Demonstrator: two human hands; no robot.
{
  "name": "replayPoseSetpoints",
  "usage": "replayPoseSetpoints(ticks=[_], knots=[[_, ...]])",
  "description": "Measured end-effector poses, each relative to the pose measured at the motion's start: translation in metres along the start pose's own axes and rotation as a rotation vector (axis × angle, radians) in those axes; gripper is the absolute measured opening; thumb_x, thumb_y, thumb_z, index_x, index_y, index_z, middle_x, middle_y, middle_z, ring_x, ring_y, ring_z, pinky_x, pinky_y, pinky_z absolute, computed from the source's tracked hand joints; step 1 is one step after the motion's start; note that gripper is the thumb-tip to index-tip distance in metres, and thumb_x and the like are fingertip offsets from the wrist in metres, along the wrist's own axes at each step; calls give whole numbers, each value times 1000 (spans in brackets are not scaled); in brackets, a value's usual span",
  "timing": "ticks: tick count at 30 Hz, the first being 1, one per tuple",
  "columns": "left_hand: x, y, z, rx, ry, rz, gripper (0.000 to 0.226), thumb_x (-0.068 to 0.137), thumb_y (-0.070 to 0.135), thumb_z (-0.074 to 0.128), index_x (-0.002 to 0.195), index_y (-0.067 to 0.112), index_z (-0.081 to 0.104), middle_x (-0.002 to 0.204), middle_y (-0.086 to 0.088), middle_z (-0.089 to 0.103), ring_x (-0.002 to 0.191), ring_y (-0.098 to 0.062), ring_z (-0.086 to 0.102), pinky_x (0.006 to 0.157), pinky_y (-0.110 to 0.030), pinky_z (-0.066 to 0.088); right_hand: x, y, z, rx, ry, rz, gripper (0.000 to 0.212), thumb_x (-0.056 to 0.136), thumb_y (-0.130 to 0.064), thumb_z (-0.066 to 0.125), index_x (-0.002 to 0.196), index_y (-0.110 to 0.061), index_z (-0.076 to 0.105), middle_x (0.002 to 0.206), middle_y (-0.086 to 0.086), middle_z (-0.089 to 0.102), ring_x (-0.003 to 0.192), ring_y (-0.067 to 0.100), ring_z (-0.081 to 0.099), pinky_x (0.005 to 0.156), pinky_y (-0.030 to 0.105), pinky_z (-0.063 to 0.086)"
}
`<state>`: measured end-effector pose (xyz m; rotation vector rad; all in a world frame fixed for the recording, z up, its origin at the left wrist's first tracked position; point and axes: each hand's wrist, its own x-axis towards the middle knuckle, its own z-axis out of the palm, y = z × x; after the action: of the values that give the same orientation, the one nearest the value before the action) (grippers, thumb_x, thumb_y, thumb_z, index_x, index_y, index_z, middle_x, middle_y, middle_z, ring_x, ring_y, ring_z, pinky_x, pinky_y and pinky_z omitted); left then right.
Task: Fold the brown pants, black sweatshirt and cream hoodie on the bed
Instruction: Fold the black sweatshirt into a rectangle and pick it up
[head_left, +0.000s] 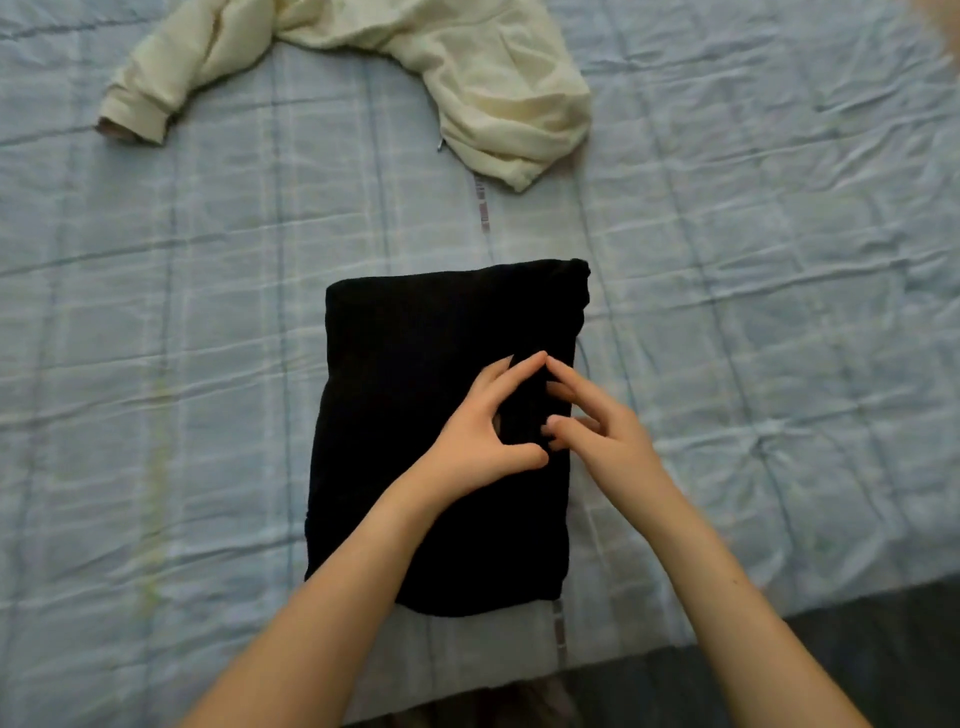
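Both hands rest on the black sweatshirt (415, 415), which lies folded into a rectangle on the bed (182, 364). The left hand (478, 431) lies flat with fingers spread, holding nothing. The right hand (597, 431) touches it at the fingertips, fingers loosely bent on the cloth, also gripping nothing. Well beyond the hands, toward the far side of the bed, the cream hoodie (493, 78) lies crumpled and unfolded.

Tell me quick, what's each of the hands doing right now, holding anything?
Left hand: open, fingers spread, resting on the folded black sweatshirt, gripping nothing.
Right hand: open, fingers on the sweatshirt's right edge, holding nothing.
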<state>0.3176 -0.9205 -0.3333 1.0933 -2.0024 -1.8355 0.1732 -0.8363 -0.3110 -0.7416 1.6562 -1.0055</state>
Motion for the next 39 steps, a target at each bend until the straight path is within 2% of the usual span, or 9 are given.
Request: replayPoseSetpoints(ticks=[5, 9, 13, 16, 24, 29, 32, 36, 39], knots=[[2, 4, 16, 95, 15, -22, 88, 76, 19, 80, 145, 50, 34, 153, 17, 24, 114, -6, 55, 90, -11, 45, 3, 5, -10, -148, 265, -49, 47, 94, 8, 48, 133, -15, 60, 124, 4, 65, 88, 11, 66, 83, 25, 54], [-27, 37, 1, -4, 131, 61, 51, 88, 24, 60, 132, 47, 51, 133, 19, 55, 101, -14, 68, 94, -33, 54, 5, -21, 1, -265, 466, -348, 36, 95, -1, 49, 127, -8, 63, 122, 5, 62, 104, 6, 60, 93, 22, 49], [-42, 28, -53, 864, 610, 179, 48, 94, 27, 45, 142, 23, 49, 146, 2, 49, 136, -22, 43, 115, -41, 31, 14, -38, 45, -536, 322, -527, 47, 94, -10, 52, 140, -9, 55, 148, 8, 49, 142, 24, 39, 119, 40, 30], [-36, 2, -59, 1003, 428, -106, 64, 95, 51, 25, 154, 26, 24, 162, -3, 20, 150, -33, 10, 119, -57, 10, 30, -27, 69, -824, 309, -482, 55, 96, -27, 44, 150, -18, 44, 158, 6, 37, 150, 28, 24, 122, 51, 17], [-15, -64, -21, 1250, 348, -13, 76, 93, 56, 38, 154, 15, 21, 161, -22, 14, 146, -50, 7, 114, -67, 10, 43, 71, 76, -1132, 306, -261, 60, 100, -41, 30, 158, -29, 18, 165, 1, 13, 153, 33, 12, 121, 59, 13], [-26, -33, -34, 1151, 285, 1, 71, 95, 55, 36, 155, 19, 23, 162, -17, 16, 147, -45, 10, 114, -64, 16, 33, 41, 68, -996, 256, -258, 60, 98, -44, 31, 156, -30, 25, 165, 0, 20, 152, 30, 15, 119, 60, 17], [-52, -38, -64, 824, 362, 149, 60, 95, 48, 42, 152, 32, 30, 162, -7, 20, 149, -32, 15, 117, -55, 21, 16, 34, 54, -851, 393, -248, 62, 93, -50, 47, 152, -32, 38, 162, 4, 25, 149, 27, 22, 118, 57, 21], [-88, -52, -93, 156, 385, -209, 74, 85, 51, 66, 144, 58, 22, 155, 2, 26, 141, -10, 27, 118, -40, 27, -11, 46, 44, -534, 368, 56, 72, 87, -54, 65, 147, -58, 26, 161, 5, 19, 145, 31, 20, 115, 42, 23], [-94, -62, -96, -88, 312, -239, 87, 75, 53, 74, 143, 60, 20, 147, 23, 37, 132, 3, 43, 109, -28, 41, -16, 56, 40, -398, 268, 103, 78, 86, -54, 65, 145, -66, 15, 156, 0, 33, 143, 23, 28, 106, 30, 19]])
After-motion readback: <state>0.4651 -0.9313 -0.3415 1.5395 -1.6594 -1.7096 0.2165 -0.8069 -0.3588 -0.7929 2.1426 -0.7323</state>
